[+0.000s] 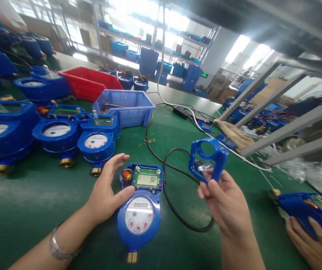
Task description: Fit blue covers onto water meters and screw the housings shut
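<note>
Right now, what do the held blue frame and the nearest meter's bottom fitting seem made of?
The blue frame: probably moulded plastic, glossy, from its even colour and highlights. The bottom fitting: likely brass, shiny, from its golden glint; can't tell if plated.

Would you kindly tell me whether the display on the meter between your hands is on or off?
It is on: the display shows dark digits against a pale background.
</note>
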`<state>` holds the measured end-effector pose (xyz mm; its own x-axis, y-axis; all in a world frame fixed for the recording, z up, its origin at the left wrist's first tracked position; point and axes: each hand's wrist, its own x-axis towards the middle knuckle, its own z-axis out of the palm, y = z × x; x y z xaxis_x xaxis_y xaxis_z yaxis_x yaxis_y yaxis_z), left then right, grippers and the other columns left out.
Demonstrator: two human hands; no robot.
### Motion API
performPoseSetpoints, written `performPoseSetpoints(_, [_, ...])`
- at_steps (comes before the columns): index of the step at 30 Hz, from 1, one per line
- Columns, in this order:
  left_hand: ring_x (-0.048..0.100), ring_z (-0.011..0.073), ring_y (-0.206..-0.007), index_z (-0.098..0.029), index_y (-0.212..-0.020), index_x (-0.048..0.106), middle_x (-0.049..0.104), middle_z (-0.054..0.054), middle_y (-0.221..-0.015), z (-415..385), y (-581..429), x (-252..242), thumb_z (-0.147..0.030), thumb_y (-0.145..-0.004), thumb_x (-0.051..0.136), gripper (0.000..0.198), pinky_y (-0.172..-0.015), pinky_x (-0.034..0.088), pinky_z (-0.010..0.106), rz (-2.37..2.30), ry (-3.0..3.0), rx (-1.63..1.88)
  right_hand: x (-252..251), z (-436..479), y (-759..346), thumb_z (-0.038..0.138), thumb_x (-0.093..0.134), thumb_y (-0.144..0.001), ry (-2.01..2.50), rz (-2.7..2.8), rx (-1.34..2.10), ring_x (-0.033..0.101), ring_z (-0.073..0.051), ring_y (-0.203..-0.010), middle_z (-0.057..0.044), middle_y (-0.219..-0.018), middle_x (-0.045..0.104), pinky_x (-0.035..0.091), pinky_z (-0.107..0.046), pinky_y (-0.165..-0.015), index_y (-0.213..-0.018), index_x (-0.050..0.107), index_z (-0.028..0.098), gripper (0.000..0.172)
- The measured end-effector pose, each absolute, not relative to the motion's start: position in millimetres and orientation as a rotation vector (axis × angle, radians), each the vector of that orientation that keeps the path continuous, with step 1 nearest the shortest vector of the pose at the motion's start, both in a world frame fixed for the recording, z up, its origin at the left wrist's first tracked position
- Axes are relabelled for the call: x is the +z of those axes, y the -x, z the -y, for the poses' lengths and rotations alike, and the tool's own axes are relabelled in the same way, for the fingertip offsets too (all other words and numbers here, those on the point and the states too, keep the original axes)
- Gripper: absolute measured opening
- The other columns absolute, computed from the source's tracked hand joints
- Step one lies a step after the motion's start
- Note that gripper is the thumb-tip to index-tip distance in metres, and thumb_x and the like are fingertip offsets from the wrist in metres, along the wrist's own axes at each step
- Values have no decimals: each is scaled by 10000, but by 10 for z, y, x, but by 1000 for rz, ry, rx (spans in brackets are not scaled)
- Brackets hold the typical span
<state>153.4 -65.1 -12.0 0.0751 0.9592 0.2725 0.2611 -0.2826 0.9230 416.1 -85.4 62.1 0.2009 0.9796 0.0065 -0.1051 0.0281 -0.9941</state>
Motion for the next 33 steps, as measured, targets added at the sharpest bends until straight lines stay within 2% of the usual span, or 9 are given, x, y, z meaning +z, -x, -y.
performPoseSetpoints(4, [382, 287, -1272, -217, -1303, 364, 425, 109, -1344, 741, -1559, 117, -381, -776, 587, 595, -1093, 285, 452, -1273, -1895, 1361, 580, 1247, -3996, 304, 706, -751, 880, 713, 1521, 324, 2, -388, 41, -695, 472, 350, -109, -322, -947, 618, 245, 223])
performPoseSetpoints(8, [357, 286, -1291, -288, -1363, 299, 408, 72, -1382, 920, -1712, 468, -408, -777, 613, 676, -1092, 283, 458, -1074, -2193, 1327, 492, 1395, -3785, 295, 618, -835, 659, 520, 1793, 202, 12, -339, 66, -622, 453, 312, -69, -275, -1038, 580, 286, 208])
performPoseSetpoints(12, [276, 365, -1329, -322, -1381, 268, 245, 97, -1474, 1001, -1919, 686, -578, -619, 697, 911, -1064, 313, 522, -901, -2205, 1108, 481, 1454, -3564, 349, 678, -781, 573, 353, 1989, 283, 2, -309, 66, -574, 471, 340, -82, -256, -1030, 584, 219, 295])
performPoseSetpoints(15, [312, 362, -1306, -337, -1364, 290, 227, 94, -1453, 987, -2036, 803, -513, -512, 793, 1005, -1016, 400, 477, -813, -2125, 972, 486, 1510, -3432, 340, 636, -814, 574, 316, 2086, 370, -18, -298, 34, -585, 535, 378, -112, -268, -971, 590, 183, 227])
performPoseSetpoints(19, [505, 261, -1092, -313, -1229, 457, 434, 58, -1201, 978, -2123, 958, -292, -514, 820, 802, -913, 485, 386, -938, -1986, 807, 441, 1596, -3339, 271, 556, -863, 597, 320, 2120, 458, -68, -342, 18, -465, 525, 456, -160, -330, -942, 589, 161, 140])
performPoseSetpoints(21, [540, 217, -974, -293, -1134, 529, 484, 29, -1067, 981, -2141, 993, -192, -549, 784, 647, -870, 493, 367, -1065, -1927, 760, 414, 1618, -3331, 293, 513, -886, 593, 331, 2120, 530, -92, -398, -12, -501, 572, 498, -188, -377, -946, 597, 147, 179])
performPoseSetpoints(24, [554, 189, -899, -278, -1045, 580, 514, 12, -965, 973, -2154, 954, -106, -632, 682, 459, -831, 490, 350, -1176, -1898, 781, 405, 1609, -3369, 557, 419, -881, 510, 318, 2131, 646, -162, -627, -89, -712, 652, 559, -257, -483, -966, 613, 116, 489])
performPoseSetpoints(27, [568, 181, -873, -266, -1031, 600, 532, 24, -931, 953, -2162, 868, -96, -720, 581, 355, -786, 497, 325, -1196, -1965, 851, 420, 1577, -3436, 761, 292, -787, 417, 323, 2118, 641, -224, -826, -123, -926, 643, 581, -355, -588, -1083, 589, 116, 769])
performPoseSetpoints(33, [583, 190, -915, -161, -1226, 498, 573, 96, -1052, 952, -2029, 852, -240, -870, 454, 367, -773, 505, 319, -1194, -2174, 1090, 428, 1548, -3480, 626, 337, -865, 445, 331, 2100, 623, -180, -730, -117, -911, 632, 541, -250, -513, -1131, 564, 116, 618])
